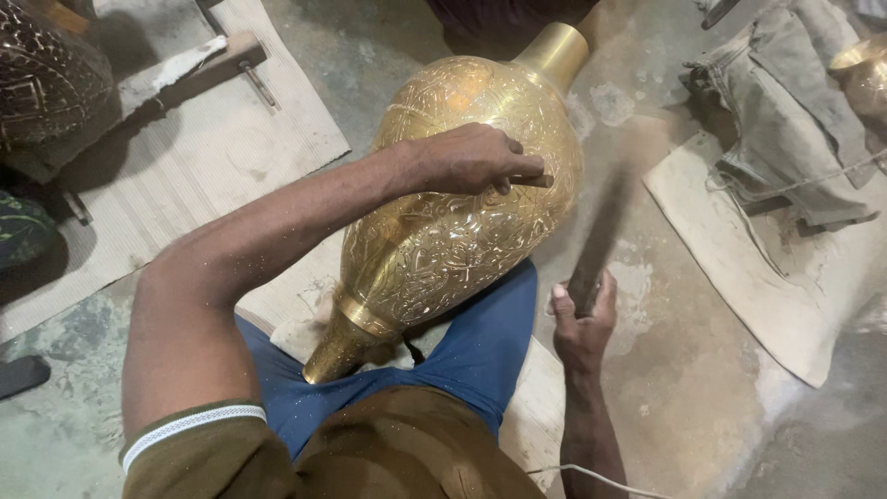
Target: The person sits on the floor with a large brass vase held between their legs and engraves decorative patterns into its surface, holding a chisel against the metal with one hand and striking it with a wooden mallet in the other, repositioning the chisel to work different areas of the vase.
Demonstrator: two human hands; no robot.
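Left hand [471,159] rests on engraved brass vase [462,212] lying across the lap, fingers pinching a small tool [531,181], apparently a chisel. Right hand [582,323] fist-closed around a motion-blurred dark mallet [601,236].

Under the left hand [471,157] a glossy, engraved brass vase [453,222] is gleaming; the right hand [582,328] is gripping a dark, matt mallet [599,242]; beyond it grey cloth [785,102] is lying on the rough, dusty concrete floor [684,388]

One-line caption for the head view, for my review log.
Left hand presses a thin tool against an engraved brass vase lying across the lap, while the right hand swings a blurred hammer.
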